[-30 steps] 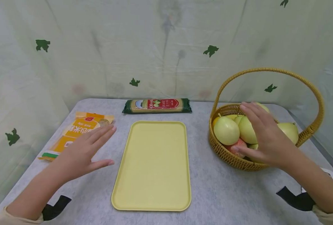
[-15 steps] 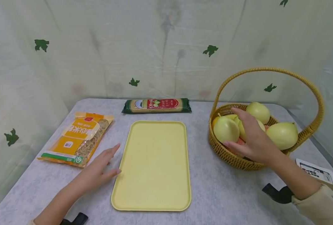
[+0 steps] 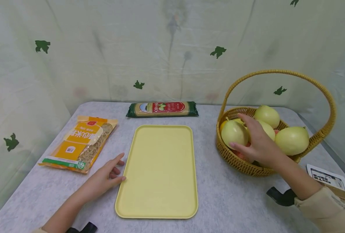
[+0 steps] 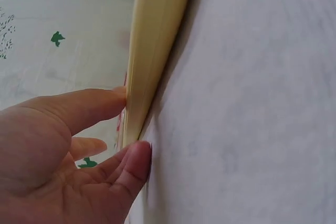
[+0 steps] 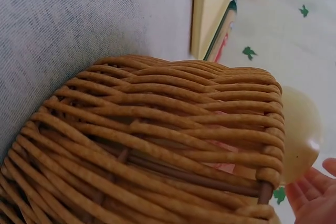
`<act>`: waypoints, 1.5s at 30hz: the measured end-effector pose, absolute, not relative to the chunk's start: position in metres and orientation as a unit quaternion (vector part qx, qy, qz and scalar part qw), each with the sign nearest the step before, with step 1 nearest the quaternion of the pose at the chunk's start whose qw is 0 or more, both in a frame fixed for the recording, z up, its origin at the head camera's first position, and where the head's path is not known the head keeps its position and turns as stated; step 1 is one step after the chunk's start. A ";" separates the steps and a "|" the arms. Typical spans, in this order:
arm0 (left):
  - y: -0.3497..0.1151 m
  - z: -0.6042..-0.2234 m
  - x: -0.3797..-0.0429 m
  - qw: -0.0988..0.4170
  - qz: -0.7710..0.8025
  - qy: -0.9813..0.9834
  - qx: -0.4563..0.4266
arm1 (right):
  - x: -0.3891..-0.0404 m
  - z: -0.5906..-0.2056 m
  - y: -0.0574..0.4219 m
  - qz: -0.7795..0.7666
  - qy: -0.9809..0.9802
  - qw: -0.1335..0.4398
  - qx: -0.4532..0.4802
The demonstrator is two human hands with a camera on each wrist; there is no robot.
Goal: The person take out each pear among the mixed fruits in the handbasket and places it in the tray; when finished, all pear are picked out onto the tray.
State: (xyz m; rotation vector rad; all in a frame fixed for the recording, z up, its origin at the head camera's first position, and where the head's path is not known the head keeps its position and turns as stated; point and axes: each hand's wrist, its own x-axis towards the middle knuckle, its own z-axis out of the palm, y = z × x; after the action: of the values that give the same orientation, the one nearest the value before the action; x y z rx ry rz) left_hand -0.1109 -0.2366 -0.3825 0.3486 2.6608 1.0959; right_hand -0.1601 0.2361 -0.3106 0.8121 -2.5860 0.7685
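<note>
Over the left part of the wicker basket (image 3: 233,161), the right hand (image 3: 258,144) is spread, thumb and fingers apart about the round pale fruit (image 3: 233,133). It has not closed on that fruit; whether the fingertips touch it is hard to tell. Half a second ago this hand was slightly farther right; a second ago it was higher and hid more of the fruit.

By the tray's left edge, the left hand (image 3: 106,176) has its fingers loosely bent and the thumb tip touching the rim of the yellow tray (image 3: 157,174). A second ago it hung over the orange bag (image 3: 79,142), covering part of it; now the whole bag shows, and the fingers bend more than half a second ago.

The round fruit sits in the basket, at its left side. Around it lie a red fruit (image 3: 242,156), partly hidden, two more round pale fruits and a longer pale fruit (image 3: 292,140) by the right end of the handle (image 3: 277,72). The tray lies flat on the tabletop (image 3: 213,200) between bag and basket, unmoved, with the long green-ended packet (image 3: 162,110) just behind it. Near the right forearm, a white-edged package (image 3: 331,186), mostly covered a second ago, now shows more. Leaf-patterned sheeting (image 3: 102,48) hangs behind.
</note>
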 end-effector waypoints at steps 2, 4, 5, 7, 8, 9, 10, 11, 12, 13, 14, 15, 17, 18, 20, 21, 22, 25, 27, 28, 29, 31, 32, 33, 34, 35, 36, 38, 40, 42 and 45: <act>-0.237 -0.384 -0.111 0.128 0.403 0.898 0.120 | -0.161 -0.312 0.236 0.276 -0.910 0.150 0.271; -0.237 -0.385 -0.110 0.137 0.431 0.884 0.122 | -0.161 -0.312 0.235 0.283 -0.913 0.140 0.259; -0.237 -0.386 -0.110 0.142 0.442 0.877 0.120 | -0.161 -0.313 0.235 0.285 -0.915 0.135 0.253; -0.237 -0.387 -0.110 0.153 0.462 0.866 0.117 | -0.161 -0.313 0.234 0.288 -0.917 0.127 0.243; -0.237 -0.388 -0.111 0.158 0.469 0.861 0.115 | -0.161 -0.313 0.234 0.290 -0.919 0.121 0.239; -0.237 -0.388 -0.111 0.161 0.474 0.858 0.114 | -0.161 -0.313 0.233 0.292 -0.920 0.116 0.235; -0.237 -0.389 -0.111 0.165 0.479 0.855 0.113 | -0.161 -0.313 0.233 0.293 -0.921 0.111 0.232; -0.237 -0.389 -0.111 0.167 0.482 0.853 0.110 | -0.162 -0.313 0.232 0.294 -0.922 0.106 0.230; -0.238 -0.390 -0.111 0.169 0.484 0.851 0.110 | -0.162 -0.313 0.231 0.296 -0.922 0.100 0.229; -0.238 -0.390 -0.111 0.169 0.487 0.850 0.111 | -0.163 -0.313 0.231 0.296 -0.923 0.095 0.228; -0.238 -0.391 -0.112 0.170 0.488 0.849 0.112 | -0.163 -0.312 0.230 0.298 -0.923 0.088 0.227; -0.239 -0.391 -0.112 0.171 0.490 0.847 0.113 | -0.164 -0.312 0.229 0.300 -0.923 0.081 0.227; -0.239 -0.393 -0.113 0.173 0.495 0.844 0.113 | -0.165 -0.311 0.228 0.303 -0.923 0.068 0.227; -0.239 -0.393 -0.113 0.175 0.499 0.842 0.112 | -0.166 -0.310 0.227 0.304 -0.923 0.063 0.225; -0.239 -0.394 -0.114 0.176 0.503 0.839 0.113 | -0.166 -0.309 0.226 0.308 -0.924 0.051 0.220; -0.240 -0.394 -0.114 0.177 0.504 0.838 0.112 | -0.167 -0.308 0.226 0.310 -0.924 0.045 0.218; -0.240 -0.394 -0.114 0.178 0.506 0.836 0.110 | -0.167 -0.307 0.226 0.312 -0.924 0.040 0.216; -0.240 -0.393 -0.114 0.179 0.512 0.833 0.111 | -0.166 -0.305 0.225 0.311 -0.927 0.027 0.208; -0.241 -0.393 -0.114 0.180 0.517 0.830 0.112 | -0.166 -0.303 0.225 0.307 -0.929 0.021 0.206; -0.241 -0.393 -0.113 0.180 0.519 0.828 0.113 | -0.166 -0.303 0.225 0.303 -0.931 0.019 0.204; -0.241 -0.393 -0.113 0.179 0.522 0.826 0.116 | -0.166 -0.302 0.225 0.300 -0.932 0.018 0.203; -0.241 -0.393 -0.113 0.178 0.523 0.825 0.117 | -0.165 -0.302 0.225 0.294 -0.934 0.020 0.203; -0.241 -0.394 -0.113 0.178 0.524 0.825 0.119 | -0.164 -0.302 0.225 0.293 -0.934 0.023 0.204; -0.241 -0.394 -0.113 0.179 0.524 0.825 0.116 | -0.163 -0.302 0.225 0.293 -0.933 0.027 0.207; -0.241 -0.394 -0.113 0.179 0.524 0.825 0.115 | -0.162 -0.303 0.225 0.292 -0.932 0.033 0.212; -0.241 -0.394 -0.113 0.181 0.523 0.825 0.112 | -0.161 -0.303 0.224 0.293 -0.931 0.039 0.216; -0.241 -0.394 -0.113 0.183 0.522 0.826 0.111 | -0.160 -0.303 0.223 0.292 -0.929 0.050 0.223; -0.240 -0.395 -0.114 0.185 0.521 0.827 0.104 | -0.158 -0.303 0.221 0.296 -0.923 0.075 0.236; -0.240 -0.395 -0.114 0.185 0.518 0.829 0.101 | -0.157 -0.303 0.217 0.303 -0.914 0.103 0.248; -0.240 -0.395 -0.113 0.184 0.517 0.830 0.099 | -0.155 -0.303 0.212 0.314 -0.904 0.131 0.259; -0.239 -0.394 -0.113 0.183 0.516 0.831 0.096 | -0.153 -0.302 0.202 0.341 -0.887 0.160 0.267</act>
State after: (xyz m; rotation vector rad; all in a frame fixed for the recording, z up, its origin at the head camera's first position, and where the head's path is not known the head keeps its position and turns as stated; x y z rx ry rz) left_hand -0.1129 -0.2391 -0.3945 0.2713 2.3441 1.4556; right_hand -0.1528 0.2020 -0.3017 0.7629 -2.5352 0.9741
